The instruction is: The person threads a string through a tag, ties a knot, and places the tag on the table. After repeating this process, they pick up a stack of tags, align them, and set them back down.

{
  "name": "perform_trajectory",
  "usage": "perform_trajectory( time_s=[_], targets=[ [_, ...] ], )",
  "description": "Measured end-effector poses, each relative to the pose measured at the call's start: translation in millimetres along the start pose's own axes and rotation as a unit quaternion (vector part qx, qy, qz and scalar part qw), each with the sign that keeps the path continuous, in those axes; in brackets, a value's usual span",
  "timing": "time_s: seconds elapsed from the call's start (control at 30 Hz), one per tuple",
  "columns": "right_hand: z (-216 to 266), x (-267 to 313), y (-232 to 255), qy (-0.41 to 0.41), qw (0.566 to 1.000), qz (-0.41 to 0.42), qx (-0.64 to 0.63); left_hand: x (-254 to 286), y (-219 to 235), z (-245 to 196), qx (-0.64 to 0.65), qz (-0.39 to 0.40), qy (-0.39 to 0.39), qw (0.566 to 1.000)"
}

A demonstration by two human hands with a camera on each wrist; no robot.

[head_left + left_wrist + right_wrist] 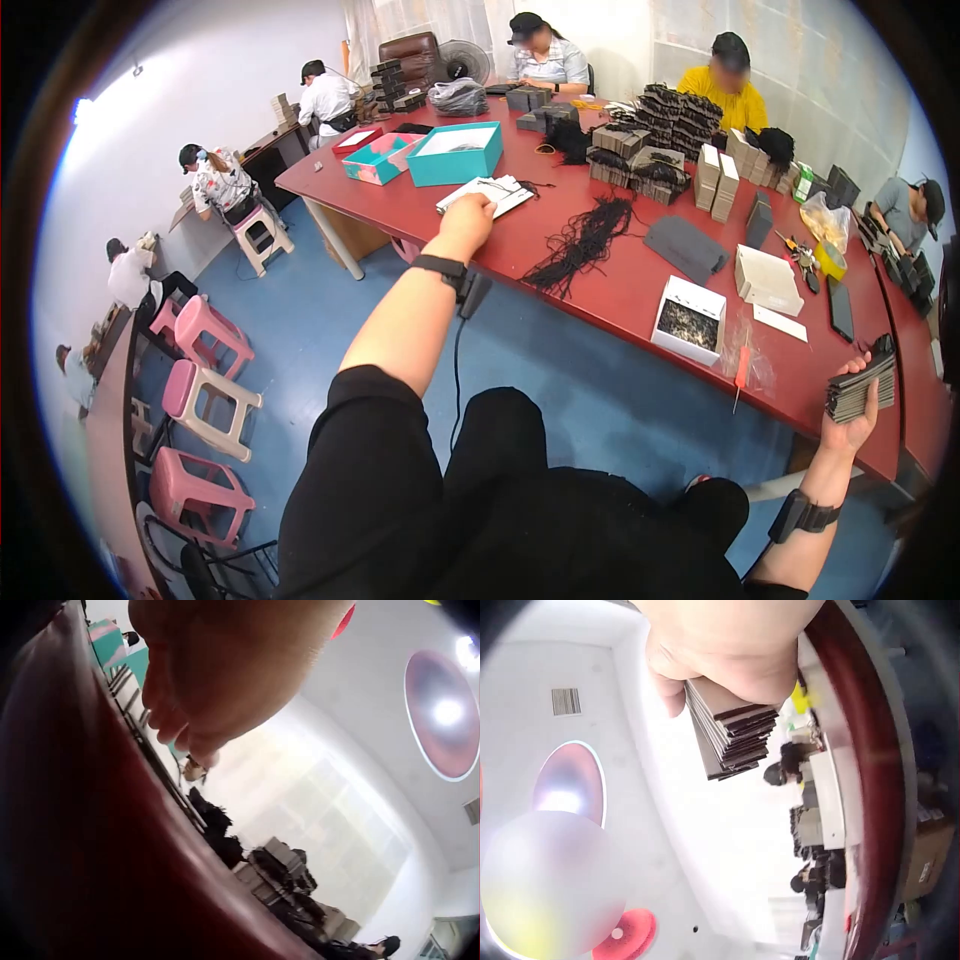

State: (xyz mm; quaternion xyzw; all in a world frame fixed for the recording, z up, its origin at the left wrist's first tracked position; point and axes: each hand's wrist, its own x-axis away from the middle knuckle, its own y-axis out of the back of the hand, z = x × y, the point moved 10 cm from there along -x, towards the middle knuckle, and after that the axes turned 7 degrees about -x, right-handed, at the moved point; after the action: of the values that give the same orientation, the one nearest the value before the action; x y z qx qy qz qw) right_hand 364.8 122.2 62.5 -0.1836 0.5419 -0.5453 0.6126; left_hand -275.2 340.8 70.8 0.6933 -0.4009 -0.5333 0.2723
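Note:
My left hand (467,222) is over the near side of a white stack (512,200) with thin black cords lying on it. In the left wrist view the fingers (184,735) of that hand bend down towards the stack; I cannot tell whether they pinch anything. Out at the right edge of the table, my right hand (850,425) grips a stack of grey cards (862,388) with dark edges. Seen from the right wrist, the cards (731,731) fan out slightly between thumb and fingers.
Across the red table (600,275) lie a bundle of black cords (590,240), teal boxes (455,155), a white box of dark bits (690,320), an orange-handled awl (741,368) and piled grey cards (675,120). Several people sit around the room. Plastic stools (208,405) line the left side.

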Motion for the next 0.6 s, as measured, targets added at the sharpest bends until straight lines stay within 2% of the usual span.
perform_trajectory(
  time_s=[0.03,0.1,0.17,0.2,0.27,0.3,0.37,0.4,0.47,0.53,0.6],
  targets=[
    [3.5,-4.9,20.2,-0.001,1.0,0.001,-0.002,-5.4,-9.7,11.2,-0.015,0.018,-0.004,1.0],
    [13.4,-9.8,67.4,0.04,0.995,-0.088,0.035,-14.1,-15.6,14.9,-0.031,0.033,-0.008,0.999],
    [11.6,-10.8,66.6,0.047,0.992,-0.099,0.06,-16.1,-30.2,-7.5,-0.124,0.079,-0.091,0.985],
    [10.9,-8.9,66.8,0.053,0.988,-0.117,0.087,-19.3,-36.7,-12.2,-0.135,0.092,-0.099,0.982],
    [7.1,-6.3,66.3,0.052,0.984,-0.139,0.103,-23.3,-50.6,-9.9,-0.092,0.18,-0.049,0.978],
    [2.6,-6.7,59.5,0.039,0.986,-0.114,0.111,-25.8,-42.2,-13.3,-0.094,0.18,-0.048,0.978],
    [-0.7,-6.4,53.1,0.018,0.989,-0.084,0.119,-13.4,-54.2,-7.9,-0.008,0.343,0.029,0.939],
    [-0.4,-7.0,50.8,0.017,0.989,-0.082,0.118,-15.3,-51.3,-11.5,-0.008,0.341,0.03,0.94],
    [-2.5,-4.6,47.4,0.017,0.984,-0.091,0.154,-20.2,-46.2,-40.5,-0.179,0.294,-0.122,0.931],
    [-3.4,-2.7,48.6,0.011,0.984,-0.094,0.149,-26.3,-45.5,-41.3,-0.182,0.279,-0.107,0.937],
    [-3.7,-2.5,44.5,0.01,0.985,-0.066,0.156,-43.7,-35.9,-31.4,-0.24,0.184,-0.099,0.948]
  ],
)
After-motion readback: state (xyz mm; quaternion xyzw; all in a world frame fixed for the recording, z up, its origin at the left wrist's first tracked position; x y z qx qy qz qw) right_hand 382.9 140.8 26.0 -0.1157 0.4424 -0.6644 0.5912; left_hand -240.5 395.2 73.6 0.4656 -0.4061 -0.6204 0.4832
